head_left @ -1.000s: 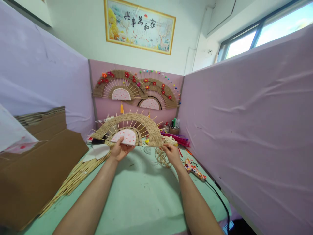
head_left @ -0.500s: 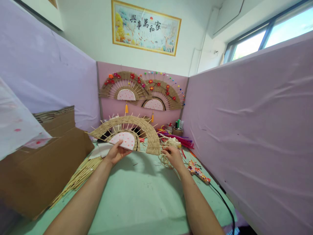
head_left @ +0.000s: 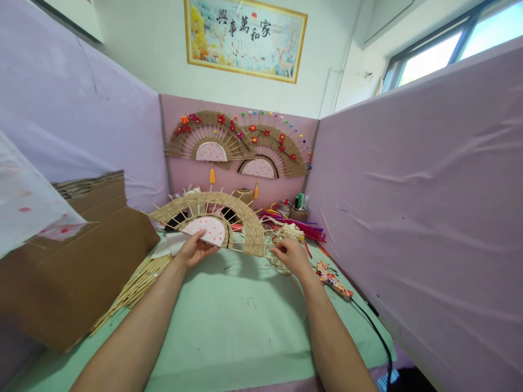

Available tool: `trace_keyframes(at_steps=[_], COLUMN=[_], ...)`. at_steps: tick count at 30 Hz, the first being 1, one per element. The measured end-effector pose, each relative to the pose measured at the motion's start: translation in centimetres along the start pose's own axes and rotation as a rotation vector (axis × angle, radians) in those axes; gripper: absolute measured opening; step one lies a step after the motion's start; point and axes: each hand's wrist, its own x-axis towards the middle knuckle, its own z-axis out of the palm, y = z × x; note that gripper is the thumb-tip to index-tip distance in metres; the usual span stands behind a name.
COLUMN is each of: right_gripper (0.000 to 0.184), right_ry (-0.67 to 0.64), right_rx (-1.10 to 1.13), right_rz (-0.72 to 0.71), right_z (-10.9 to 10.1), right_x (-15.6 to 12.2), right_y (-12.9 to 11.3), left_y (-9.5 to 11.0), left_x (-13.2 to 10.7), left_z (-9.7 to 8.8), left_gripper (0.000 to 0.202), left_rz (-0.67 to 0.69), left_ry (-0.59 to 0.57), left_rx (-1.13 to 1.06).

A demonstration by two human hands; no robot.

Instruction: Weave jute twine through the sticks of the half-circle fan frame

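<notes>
The left hand (head_left: 198, 251) holds a woven fan (head_left: 223, 200) up over the green table (head_left: 237, 337). Its thumb lies on the fan's white patch (head_left: 210, 231), which has pink dots. The right hand (head_left: 291, 255) is at the fan's right end, by the tips of the thin sticks. Its fingers are close together, but I cannot tell what they pinch. Just past that hand is a messy pile of pale strands (head_left: 289, 233). A spotty glue gun (head_left: 334, 281) lies on the table to the right. A bunch of long sticks (head_left: 134, 283) lies on the left, beside brown cardboard (head_left: 81, 272).
</notes>
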Motion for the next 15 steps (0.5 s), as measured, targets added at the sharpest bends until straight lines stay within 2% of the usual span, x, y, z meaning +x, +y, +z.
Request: trace_keyframes(at_steps=[5, 10, 15], right_gripper=[0.025, 0.007, 0.006], right_ry=[-0.047, -0.191, -0.288], right_rx=[-0.018, 0.192, 0.328], right_rz=[0.056, -0.015, 0.014], right_z=[0.1, 1.0, 1.6], right_x=[-0.1, -0.1, -0.1], right_y=[0.2, 0.5, 0.7], left_y=[-0.2, -0.2, -0.1], left_x=[0.1, -0.2, -0.5], left_z=[0.0, 0.1, -0.1], left_gripper=[0.026, 0.030, 0.033], left_rz=[-0.024, -0.104, -0.140], left_ry=[0.020, -0.009, -0.042], left_rx=[0.048, 0.115, 0.140])
